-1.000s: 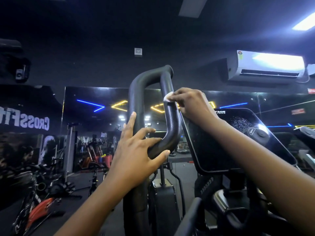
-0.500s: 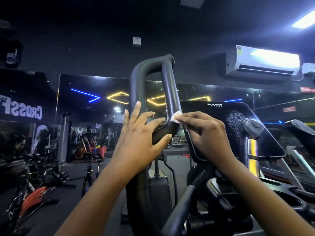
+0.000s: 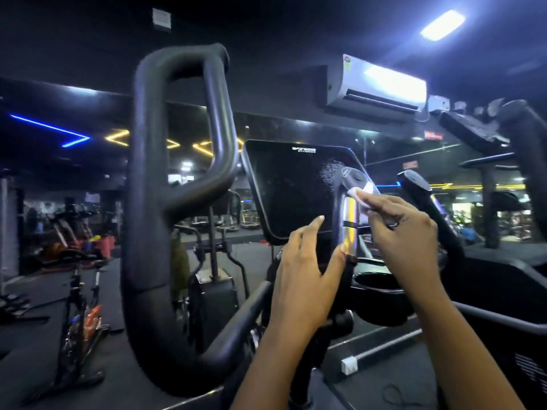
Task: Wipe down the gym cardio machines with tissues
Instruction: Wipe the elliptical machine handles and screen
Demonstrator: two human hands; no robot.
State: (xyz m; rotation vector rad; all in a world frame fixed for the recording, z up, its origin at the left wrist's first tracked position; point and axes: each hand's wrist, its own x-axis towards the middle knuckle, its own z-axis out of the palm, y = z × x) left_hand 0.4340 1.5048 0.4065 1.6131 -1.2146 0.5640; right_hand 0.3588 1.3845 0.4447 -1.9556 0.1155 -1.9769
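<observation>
I stand at a black cardio machine with a dark console screen. In front of the screen rises a short upright grip with a shiny metal sensor strip. My right hand holds a white tissue against the upper part of this grip. My left hand has its fingers around the grip lower down, thumb on the metal strip and index finger lying on the screen's lower edge. The large looped black handlebar stands free at the left.
A second short grip stands to the right of my right hand, a cup holder below it. Spin bikes stand on the dark floor at left. An air conditioner hangs on the wall above.
Both hands left the looped handlebar and moved right to the short grip by the screen. The tissue went from the loop's inner bar to the top of that grip.
</observation>
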